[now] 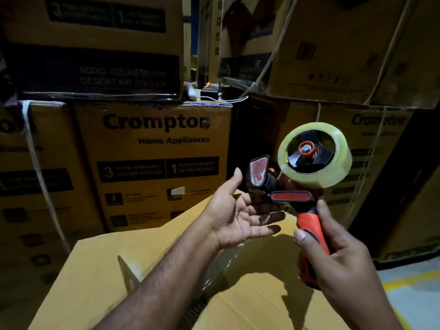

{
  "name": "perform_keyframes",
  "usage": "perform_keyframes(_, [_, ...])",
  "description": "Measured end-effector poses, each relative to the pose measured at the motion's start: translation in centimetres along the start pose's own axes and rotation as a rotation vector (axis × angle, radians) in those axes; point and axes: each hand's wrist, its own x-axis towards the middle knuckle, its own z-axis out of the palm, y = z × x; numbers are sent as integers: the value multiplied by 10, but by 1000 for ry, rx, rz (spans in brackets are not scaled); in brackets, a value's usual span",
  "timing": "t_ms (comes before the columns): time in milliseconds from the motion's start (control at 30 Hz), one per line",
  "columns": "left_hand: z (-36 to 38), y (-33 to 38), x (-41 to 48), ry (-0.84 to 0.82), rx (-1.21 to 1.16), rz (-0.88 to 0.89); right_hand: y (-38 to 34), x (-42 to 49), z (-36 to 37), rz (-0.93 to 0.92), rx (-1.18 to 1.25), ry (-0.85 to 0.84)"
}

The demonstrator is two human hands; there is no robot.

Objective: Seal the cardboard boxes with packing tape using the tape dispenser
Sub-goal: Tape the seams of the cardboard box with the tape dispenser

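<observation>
My right hand [342,258] grips the orange handle of a red and black tape dispenser [290,186], held upright above a plain cardboard box [100,270]. A roll of clear packing tape [333,163] sits on its hub at the top. My left hand [238,217] is palm up with fingers straight, just left of the dispenser's front plate and under its nose, holding nothing. The box top lies below both hands, with its flap seam [214,270] running between my forearms.
Stacked printed appliance cartons [154,151] wall off the back and left. More strapped cartons [357,55] stand at the right. A strip of grey floor with a yellow line [414,289] shows at the lower right.
</observation>
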Motion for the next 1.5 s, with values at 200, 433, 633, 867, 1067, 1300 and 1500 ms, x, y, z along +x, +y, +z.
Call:
perform_keyframes(200, [11, -4, -5, 88, -90, -14, -4, -9, -6, -33, -73, -9])
perform_keyframes(433, [-2, -9, -9, 242, 18, -5, -5, -20, -10, -74, -119, -43])
perform_keyframes(633, [-48, 7, -30, 316, 376, 21, 5, -27, -2, -107, -151, -140])
perform_keyframes(867, [-110, 38, -77, 424, 767, -71, 32, -40, 54, -206, -265, -324])
perform_keyframes(1067, [-149, 40, -110, 565, 1035, -67, 42, -50, 96, -272, -332, -431])
perform_keyframes(1300, [-154, 46, -120, 631, 1180, 31, 31, -56, 110, -379, -385, -382])
perform_keyframes(1500, [-161, 53, -123, 717, 1102, 66, 35, -67, 111, -525, -542, -269])
